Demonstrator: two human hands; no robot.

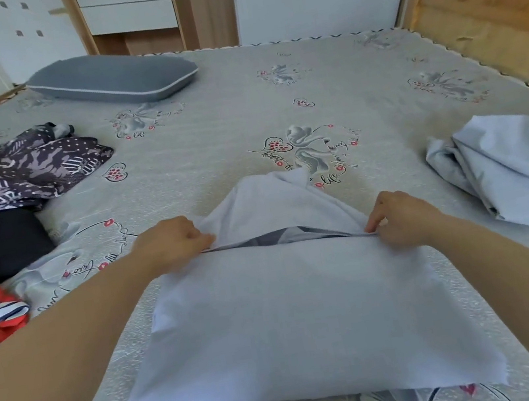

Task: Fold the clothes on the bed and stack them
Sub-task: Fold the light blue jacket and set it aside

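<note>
Garment in hand: we are working on the pale blue cloth [295, 316], which is lying flat on the bed [359, 88] right in front of us, its far part bunching up beyond the fold line.
Left hand: our left hand [172, 242] is pinching the left end of the folded edge, fingers curled round the cloth.
Right hand: our right hand [401, 217] is pinching the right end of the same edge between thumb and fingertips.
Handling: we are judging it light, thin and limp; it is sagging between the two pinches, so we are keeping it taut by gripping at the outer corners.
Edges: the near hem is lying close to the bed's near side, looking slightly frayed.
Open room: bare sheet is stretching ahead towards the grey pillow [112, 78].
Flanks: the patterned dark clothes [19, 169] are crowding the left, and another pale blue garment [521, 166] is lying crumpled on the right, both apart from our cloth.
</note>
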